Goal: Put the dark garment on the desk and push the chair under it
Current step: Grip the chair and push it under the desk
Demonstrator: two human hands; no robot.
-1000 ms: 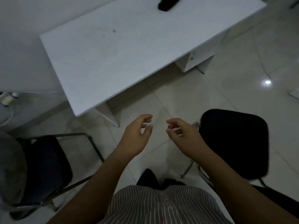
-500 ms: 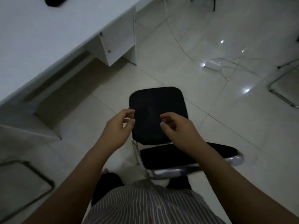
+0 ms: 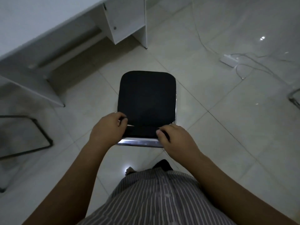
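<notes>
A black padded chair (image 3: 146,96) with a chrome frame stands on the tiled floor right in front of me, its backrest nearest to me. My left hand (image 3: 108,128) grips the left end of the backrest top. My right hand (image 3: 176,141) grips the right end, thumb over the padding. The white desk (image 3: 37,28) runs across the upper left, with open floor between it and the chair. The dark garment is out of view.
A white drawer unit (image 3: 125,18) hangs under the desk's right end. Another chair's dark metal frame (image 3: 40,135) sits at the left edge. A white power strip (image 3: 228,60) with cables lies on the floor at the right. A chrome frame (image 3: 294,99) shows far right.
My view swung from the desk top down to the chair. Both hands went from hovering open above the chair to closing on the top of its backrest.
</notes>
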